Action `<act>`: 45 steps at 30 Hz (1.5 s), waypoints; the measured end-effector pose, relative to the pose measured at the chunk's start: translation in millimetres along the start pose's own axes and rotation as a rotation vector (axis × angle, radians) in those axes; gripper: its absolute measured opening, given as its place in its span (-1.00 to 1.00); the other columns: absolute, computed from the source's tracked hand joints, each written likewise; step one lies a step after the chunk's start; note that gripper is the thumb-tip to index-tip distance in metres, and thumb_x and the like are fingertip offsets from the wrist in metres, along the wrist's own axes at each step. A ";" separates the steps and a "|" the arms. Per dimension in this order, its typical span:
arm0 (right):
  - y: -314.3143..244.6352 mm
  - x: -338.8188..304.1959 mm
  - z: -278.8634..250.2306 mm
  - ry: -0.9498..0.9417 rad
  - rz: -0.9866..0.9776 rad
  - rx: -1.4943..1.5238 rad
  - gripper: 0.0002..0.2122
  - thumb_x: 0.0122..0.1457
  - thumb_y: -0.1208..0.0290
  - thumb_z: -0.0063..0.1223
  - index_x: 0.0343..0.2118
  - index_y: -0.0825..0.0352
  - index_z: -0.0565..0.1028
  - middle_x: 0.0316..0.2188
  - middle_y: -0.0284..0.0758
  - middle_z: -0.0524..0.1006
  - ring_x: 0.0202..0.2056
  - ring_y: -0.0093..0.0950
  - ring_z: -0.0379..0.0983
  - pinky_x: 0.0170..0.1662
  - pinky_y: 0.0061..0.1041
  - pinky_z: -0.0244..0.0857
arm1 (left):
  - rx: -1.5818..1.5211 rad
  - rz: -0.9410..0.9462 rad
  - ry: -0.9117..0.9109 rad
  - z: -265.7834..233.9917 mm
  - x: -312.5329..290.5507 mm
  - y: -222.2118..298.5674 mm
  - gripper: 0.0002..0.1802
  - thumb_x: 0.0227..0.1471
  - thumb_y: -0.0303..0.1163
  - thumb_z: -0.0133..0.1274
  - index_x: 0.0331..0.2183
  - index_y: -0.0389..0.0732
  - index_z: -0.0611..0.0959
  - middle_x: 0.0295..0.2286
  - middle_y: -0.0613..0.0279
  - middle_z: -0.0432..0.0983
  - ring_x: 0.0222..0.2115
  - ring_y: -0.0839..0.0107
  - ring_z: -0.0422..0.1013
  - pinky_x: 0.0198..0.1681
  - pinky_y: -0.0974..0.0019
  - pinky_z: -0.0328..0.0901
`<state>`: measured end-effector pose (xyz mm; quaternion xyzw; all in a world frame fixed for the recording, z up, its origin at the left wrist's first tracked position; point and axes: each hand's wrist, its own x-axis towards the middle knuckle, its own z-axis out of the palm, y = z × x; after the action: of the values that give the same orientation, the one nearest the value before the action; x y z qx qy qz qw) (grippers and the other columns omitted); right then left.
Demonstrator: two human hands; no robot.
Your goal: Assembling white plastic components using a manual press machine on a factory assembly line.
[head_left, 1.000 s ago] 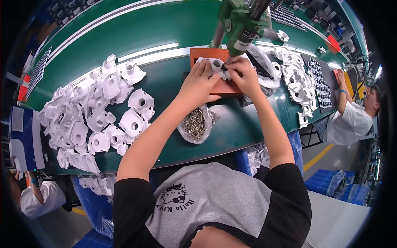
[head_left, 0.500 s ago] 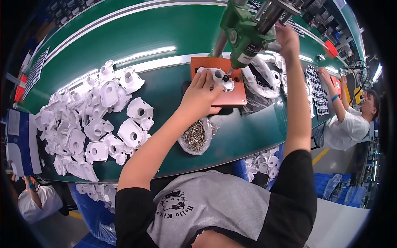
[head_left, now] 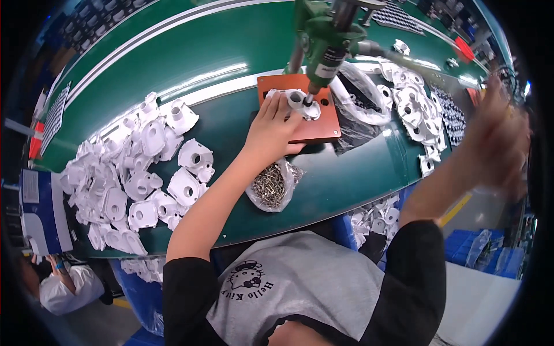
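My left hand (head_left: 270, 128) holds a white plastic housing (head_left: 296, 99) against an orange fixture plate (head_left: 316, 130), its fingers laid over the part and its thumb by the plate's near edge. The tip of a green bench press (head_left: 324, 53) comes down on a small black piece (head_left: 308, 100) at the housing's right end. Far to the right, my right hand (head_left: 501, 141) is raised and smeared by motion, near the outer end of the press's blurred lever (head_left: 427, 68). Whether its fingers grip the lever is unclear.
White housings lie heaped at left (head_left: 115, 187) and in a smaller pile at right (head_left: 412, 106). A bag of screws (head_left: 271, 187) sits before the plate; a clear bag of black pieces (head_left: 360, 98) lies beside it. Blue bins (head_left: 135, 294) stand below the table edge.
My right hand has swung from beside the press head out to the right and nearer me. The press tip now meets the black piece. My left hand stays on the housing.
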<state>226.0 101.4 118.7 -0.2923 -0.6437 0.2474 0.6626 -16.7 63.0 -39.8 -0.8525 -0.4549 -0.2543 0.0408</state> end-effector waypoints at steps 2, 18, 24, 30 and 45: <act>-56.5 -126.5 -15.3 -0.067 -0.152 0.025 -0.67 0.03 0.18 -0.06 -0.75 0.28 0.32 -0.70 -0.36 0.41 -0.53 -0.39 0.38 -0.19 -0.15 0.21 | -0.013 0.003 -0.005 -2.2 3.8 1.9 -0.24 -0.51 -0.09 0.33 -0.19 -0.22 0.47 -0.04 -0.27 0.25 0.06 -0.11 0.15 0.18 0.02 -0.01; 38.7 137.8 43.6 0.163 0.109 0.417 -0.53 0.06 0.26 0.04 0.02 0.31 0.26 -0.05 -0.32 0.35 -0.06 -0.55 0.22 0.05 -0.59 0.02 | -0.124 -0.127 0.019 1.7 26.6 18.5 -0.11 -0.25 0.02 0.23 -0.02 -0.40 0.29 -0.08 -0.15 0.35 0.01 0.01 0.25 0.08 0.13 0.15; 86.8 46.4 -22.5 0.011 0.321 0.052 -0.71 0.01 0.35 0.00 -0.22 0.42 0.45 -0.22 -0.22 0.48 -0.18 -0.26 0.38 -0.03 -0.40 0.21 | 0.084 -0.152 0.021 12.2 40.8 -4.9 -0.27 -0.15 0.07 0.10 -0.02 -0.18 0.36 0.00 -0.05 0.27 0.03 -0.05 0.20 0.06 0.09 0.10; 124.9 -68.6 -162.0 -0.227 0.142 -1.528 -0.64 -0.14 0.37 0.10 -0.18 0.26 0.47 -0.02 -0.01 0.34 0.02 -0.07 0.24 0.02 -0.14 0.14 | -0.057 -0.120 -0.377 -61.6 81.6 -7.5 -0.55 -0.28 -0.03 0.20 -0.47 -0.22 0.52 -0.48 0.05 0.49 -0.40 0.07 0.42 -0.29 0.12 0.27; 173.6 -59.7 -241.2 -0.097 0.543 -1.570 -0.70 0.05 0.25 -0.05 -0.16 0.26 0.37 -0.20 -0.11 0.47 -0.15 -0.09 0.40 -0.16 -0.11 0.28 | -0.048 -0.600 -0.395 -88.3 19.2 -92.0 -0.44 -0.11 -0.01 0.10 -0.15 -0.22 0.46 -0.31 -0.04 0.52 -0.28 0.08 0.46 -0.21 0.13 0.32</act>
<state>472.2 165.5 -46.3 -0.8037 -0.5640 -0.1099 0.1546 -116.2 104.5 30.9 -0.7144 -0.6779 -0.0961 -0.1443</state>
